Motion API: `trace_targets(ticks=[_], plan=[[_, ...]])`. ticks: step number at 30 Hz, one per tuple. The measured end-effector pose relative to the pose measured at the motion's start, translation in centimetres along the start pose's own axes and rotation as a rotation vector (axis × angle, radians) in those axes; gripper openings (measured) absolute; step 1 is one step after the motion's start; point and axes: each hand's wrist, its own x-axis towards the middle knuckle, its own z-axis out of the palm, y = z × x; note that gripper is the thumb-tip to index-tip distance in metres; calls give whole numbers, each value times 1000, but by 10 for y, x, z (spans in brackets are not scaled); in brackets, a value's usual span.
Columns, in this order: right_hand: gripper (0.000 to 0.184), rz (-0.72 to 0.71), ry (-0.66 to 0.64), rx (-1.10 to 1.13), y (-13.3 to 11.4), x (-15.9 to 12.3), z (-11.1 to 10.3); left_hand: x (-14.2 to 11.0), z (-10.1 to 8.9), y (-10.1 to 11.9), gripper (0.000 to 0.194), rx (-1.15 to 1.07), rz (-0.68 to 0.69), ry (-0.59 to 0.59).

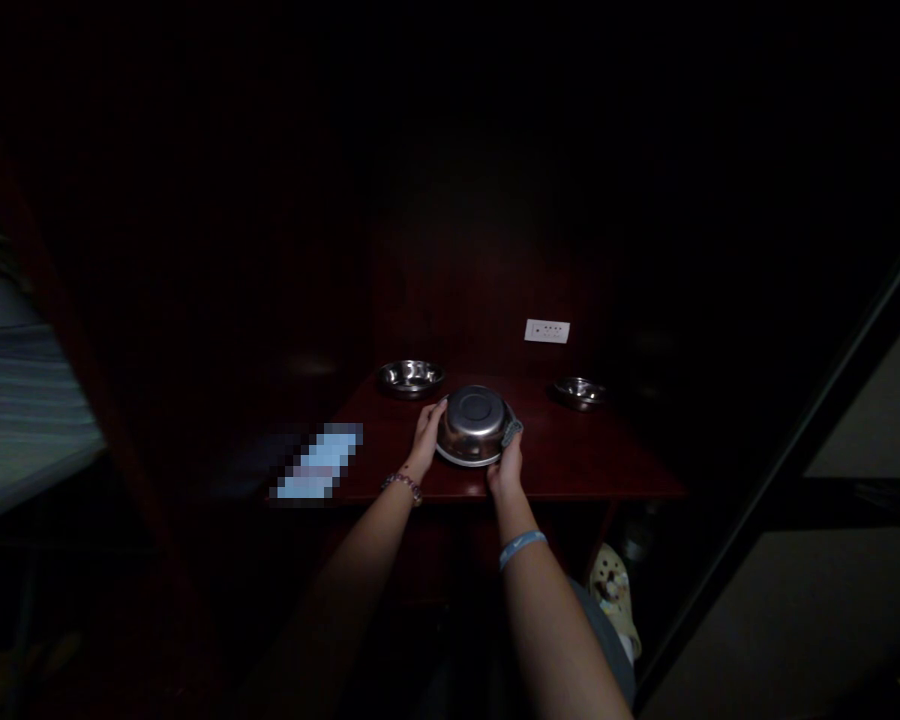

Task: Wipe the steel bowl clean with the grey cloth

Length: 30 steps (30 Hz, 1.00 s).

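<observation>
A shiny metal bowl (pixel 474 425) is tipped so that its round underside faces me, over the dark red desk (pixel 390 470). My left hand (pixel 427 437) grips its left rim, fingers closed on the edge. On the right side, my right hand (pixel 508 462) holds the rim together with a small grey-green cloth (pixel 512 431), which is pressed against the bowl. The far side of the bowl and some fingertips are hidden. Whether the bowl touches the desk is hard to tell.
One metal bowl (pixel 411 378) stands at the back left of the desk, another metal bowl (pixel 580 392) at the back right. A white socket panel (pixel 547 331) is on the back wall. A pixelated bright patch (pixel 319 465) lies at the left edge. Below right shows a cream clog (pixel 612 590).
</observation>
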Motion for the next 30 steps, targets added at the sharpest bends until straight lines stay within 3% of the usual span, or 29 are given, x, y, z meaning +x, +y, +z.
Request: trace_targets(ticks=[30], plan=[[51, -3, -7, -4, 2, 4, -1, 1, 0, -3, 40, 2, 5, 7]])
